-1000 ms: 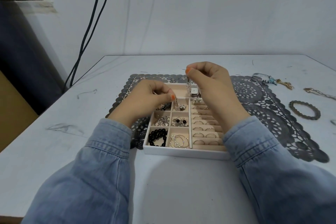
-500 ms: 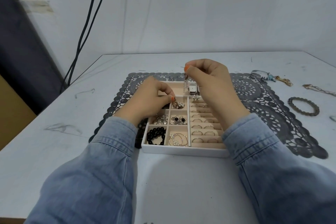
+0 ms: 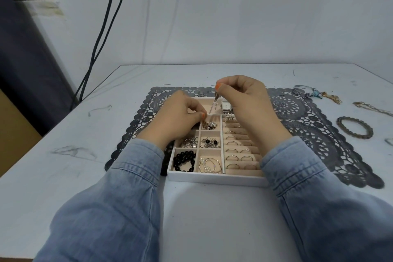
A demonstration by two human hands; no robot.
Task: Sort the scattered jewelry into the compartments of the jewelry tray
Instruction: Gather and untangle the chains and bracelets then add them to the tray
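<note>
— What are the fingers doing?
— The right hand (image 3: 244, 102) pinches a dangling silver piece (image 3: 214, 103) over the far compartment of the jewelry tray (image 3: 212, 177). The left hand (image 3: 176, 117) pinches a small gold piece (image 3: 204, 124) in a far small cell.
— And around them?
— The tray sits on a lace mat (image 3: 319, 134), and a bracelet (image 3: 354, 127) lies well apart on the right.

No legible text, label, brand, number or sign seen anywhere in head view. Watch (image 3: 226, 106), laid in far compartment of jewelry tray (image 3: 212, 177): dial too small for any markings to be read.
</note>
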